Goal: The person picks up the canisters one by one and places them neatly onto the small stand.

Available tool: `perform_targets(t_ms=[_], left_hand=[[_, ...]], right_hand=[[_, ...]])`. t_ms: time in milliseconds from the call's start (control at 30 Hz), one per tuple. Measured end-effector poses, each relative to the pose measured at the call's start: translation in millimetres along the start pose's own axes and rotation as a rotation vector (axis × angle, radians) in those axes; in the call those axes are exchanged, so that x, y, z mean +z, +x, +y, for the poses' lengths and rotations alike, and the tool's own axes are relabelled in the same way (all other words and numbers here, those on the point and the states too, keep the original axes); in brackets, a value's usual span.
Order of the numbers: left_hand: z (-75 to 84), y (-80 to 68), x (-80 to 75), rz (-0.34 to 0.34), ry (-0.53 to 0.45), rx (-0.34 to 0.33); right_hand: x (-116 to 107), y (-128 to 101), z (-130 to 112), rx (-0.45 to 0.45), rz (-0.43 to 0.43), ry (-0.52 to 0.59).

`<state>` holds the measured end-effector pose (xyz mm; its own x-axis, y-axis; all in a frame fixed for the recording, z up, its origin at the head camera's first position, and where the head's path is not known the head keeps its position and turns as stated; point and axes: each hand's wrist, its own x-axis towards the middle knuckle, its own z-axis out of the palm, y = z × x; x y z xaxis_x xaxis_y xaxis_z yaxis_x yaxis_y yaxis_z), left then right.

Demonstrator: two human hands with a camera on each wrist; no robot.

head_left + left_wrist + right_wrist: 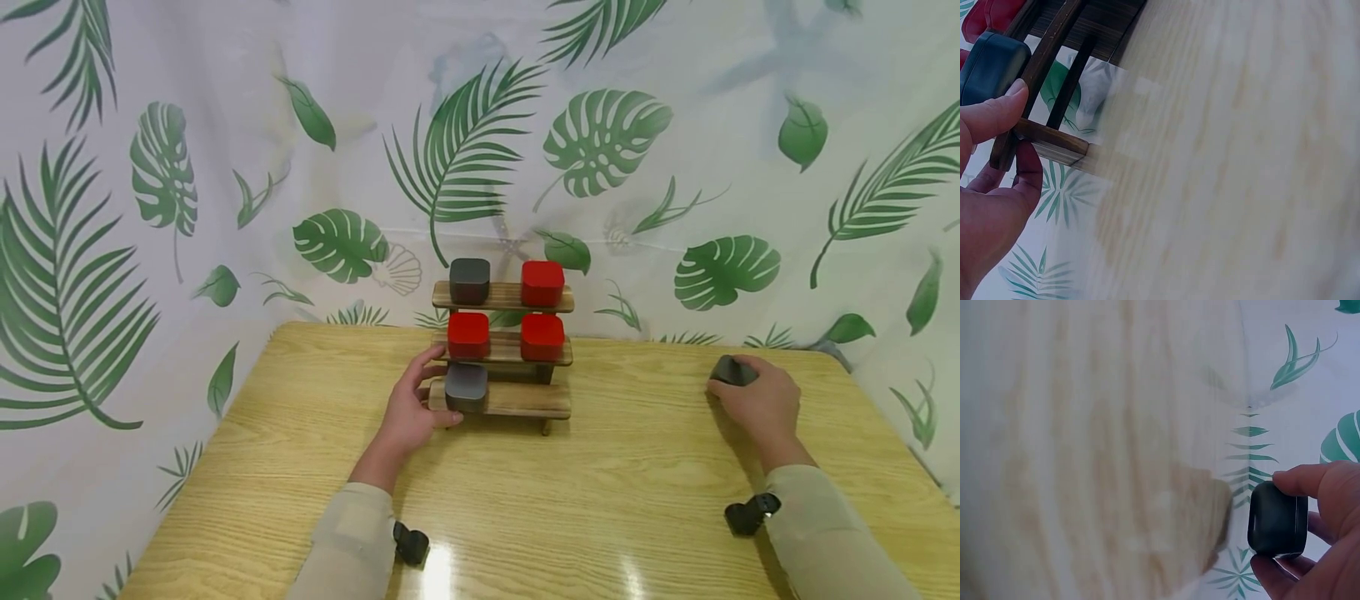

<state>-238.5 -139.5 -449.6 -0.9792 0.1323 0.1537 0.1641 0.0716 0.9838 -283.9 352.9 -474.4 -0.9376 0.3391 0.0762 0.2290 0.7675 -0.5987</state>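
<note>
A three-tier wooden display stand [525,402] holds small rounded square boxes. On the top tier sit a dark grey box [470,281] and a red box [542,283]. The middle tier carries two red boxes, one left [468,335] and one right [542,336]. Another grey box [466,387] stands at the left of the bottom tier. My left hand [411,408] grips the stand's left end, with the thumb beside that grey box and fingers under the board in the left wrist view. Far to the right, my right hand [765,400] holds a dark grey box [1277,519] between thumb and fingers.
The wooden table [600,500] spreads around the stand, its back edge close behind it. A white cloth [337,167] with green leaf prints hangs behind and along the left side. Dark wrist cameras [411,543] sit on both sleeves.
</note>
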Motion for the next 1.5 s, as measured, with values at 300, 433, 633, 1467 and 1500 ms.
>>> perform_targets(t_ms=[300, 433, 633, 1467, 1500], left_hand=[[-2.2, 0.5, -1.3, 0.002, 0.004, -0.007], [-2.6, 0.8, -1.2, 0.004, -0.004, -0.001], [-3.0, 1.6, -0.3, 0.006, -0.004, 0.012], [-1.8, -0.1, -0.1, 0.006, 0.005, -0.002], [-1.6, -0.3, -0.1, 0.007, 0.004, -0.002]], right_hand=[[0.2, -0.6, -5.4, 0.010, -0.002, 0.021], [0.0, -2.4, -9.6, -0.016, 0.008, 0.025], [-2.3, -6.5, -18.1, -0.035, 0.006, 0.021], [-4.8, -27.7, -55.6, -0.158, 0.050, 0.066], [-5.3, -29.0, -57.4, -0.163, 0.049, 0.067]])
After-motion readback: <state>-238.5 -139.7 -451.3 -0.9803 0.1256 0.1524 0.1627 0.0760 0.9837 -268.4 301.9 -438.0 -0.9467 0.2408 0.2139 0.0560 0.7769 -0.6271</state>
